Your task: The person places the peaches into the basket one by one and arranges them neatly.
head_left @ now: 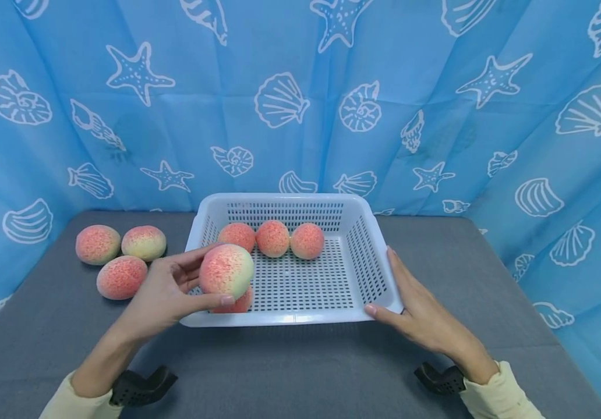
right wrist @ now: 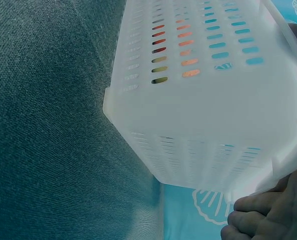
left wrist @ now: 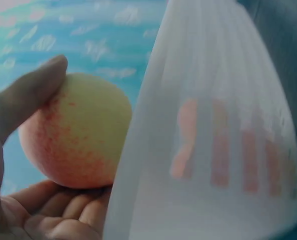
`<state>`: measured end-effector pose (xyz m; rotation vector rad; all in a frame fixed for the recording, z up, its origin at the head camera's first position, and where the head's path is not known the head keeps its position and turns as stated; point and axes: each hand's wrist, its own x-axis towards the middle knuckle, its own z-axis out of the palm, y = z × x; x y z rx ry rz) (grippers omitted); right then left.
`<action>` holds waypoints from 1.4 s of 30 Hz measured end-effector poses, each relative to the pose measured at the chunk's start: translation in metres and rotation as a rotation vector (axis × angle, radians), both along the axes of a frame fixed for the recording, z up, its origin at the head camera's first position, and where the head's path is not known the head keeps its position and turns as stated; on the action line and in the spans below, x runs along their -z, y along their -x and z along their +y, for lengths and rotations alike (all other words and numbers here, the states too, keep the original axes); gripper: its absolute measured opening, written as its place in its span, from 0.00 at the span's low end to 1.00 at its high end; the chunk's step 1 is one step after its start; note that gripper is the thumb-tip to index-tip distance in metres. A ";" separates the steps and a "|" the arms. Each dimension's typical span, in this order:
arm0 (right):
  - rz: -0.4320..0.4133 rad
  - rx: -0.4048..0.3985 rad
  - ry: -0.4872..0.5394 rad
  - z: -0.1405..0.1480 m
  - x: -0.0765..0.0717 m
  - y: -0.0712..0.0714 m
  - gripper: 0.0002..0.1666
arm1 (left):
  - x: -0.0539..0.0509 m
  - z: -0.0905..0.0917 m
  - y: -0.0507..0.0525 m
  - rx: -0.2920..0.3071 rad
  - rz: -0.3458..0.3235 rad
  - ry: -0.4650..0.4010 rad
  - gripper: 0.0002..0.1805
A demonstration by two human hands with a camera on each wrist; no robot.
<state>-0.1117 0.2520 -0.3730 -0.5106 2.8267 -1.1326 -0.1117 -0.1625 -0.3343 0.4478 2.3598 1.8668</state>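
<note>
My left hand (head_left: 166, 294) grips a pink and pale-yellow peach (head_left: 227, 270) over the left end of a white perforated plastic basket (head_left: 300, 318). The left wrist view shows the thumb on one side of that peach (left wrist: 78, 132) and the fingers beneath it. Three peaches stand in a row along the basket's back, one of them a pink peach (head_left: 272, 238). Another peach (head_left: 241, 302) in the front left corner is partly hidden by the held one. My right hand (head_left: 421, 314) holds the basket's right end, thumb at the front corner, fingers along the outer side.
Three more peaches lie close together on the grey table (head_left: 300, 372), left of the basket; the nearest peach (head_left: 121, 277) is beside my left wrist. Behind the table hangs a blue curtain (head_left: 300, 157) with white shells and starfish.
</note>
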 end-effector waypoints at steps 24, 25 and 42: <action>-0.002 0.003 0.009 0.000 0.000 0.001 0.66 | 0.012 0.063 0.045 0.372 0.027 0.349 0.33; -0.003 0.004 0.009 0.000 0.000 0.001 0.66 | 0.012 0.063 0.046 0.372 0.041 0.367 0.33; 0.008 -0.004 0.016 0.000 0.002 0.001 0.66 | 0.013 0.064 0.051 0.450 0.168 0.605 0.32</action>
